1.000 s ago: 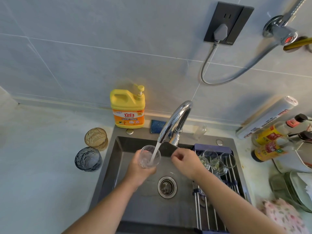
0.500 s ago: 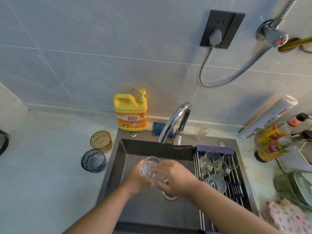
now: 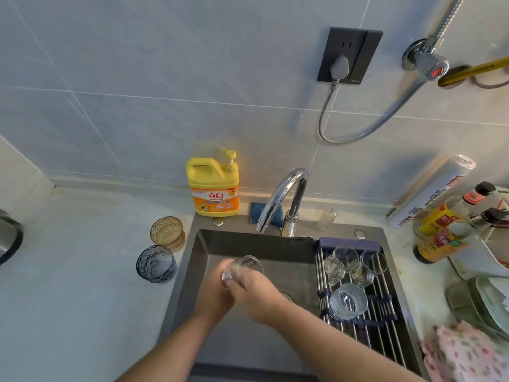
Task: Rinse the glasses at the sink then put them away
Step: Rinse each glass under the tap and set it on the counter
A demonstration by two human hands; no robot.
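Pale desk [image 3: 68,312] runs along a grey tiled wall. A dark steel sink [image 3: 248,245] is set into it, middle to right. A metal bar rack [image 3: 385,337] lies across the sink's right side.

Both arms reach in from the near edge over the sink bowl. Left hand [image 3: 212,293] and right hand [image 3: 260,297] are together and touching, both wrapped on one clear glass [image 3: 243,266]. The left hand grips it from the left side, and the right hand's fingers curl over its base end. The glass is tilted with its mouth toward the back wall of the sink, held above the bowl just left of the drain. This area is blurred, so the exact finger placement cannot be told.

A yellow soap jug [image 3: 213,188] with a pump stands at the sink's back left corner against the wall. A chrome tap [image 3: 283,194] arches over the sink's back edge, with a blue sponge [image 3: 254,212] behind it. A foil roll [image 3: 432,188] leans on the wall at the right, and two sauce bottles [image 3: 440,238] are beside it. A pink patterned cloth [image 3: 465,354] lies at the near right corner, with stacked dishes [image 3: 484,304] just behind it.

On the desk left of the sink, near its edge, an amber glass [image 3: 167,232] and a blue glass [image 3: 156,264] stand upright, just beside each other, blue one nearer. On the rack there are two clear handled cups [image 3: 340,261] at the far end, lying tilted, and a ribbed glass [image 3: 348,300] nearer.
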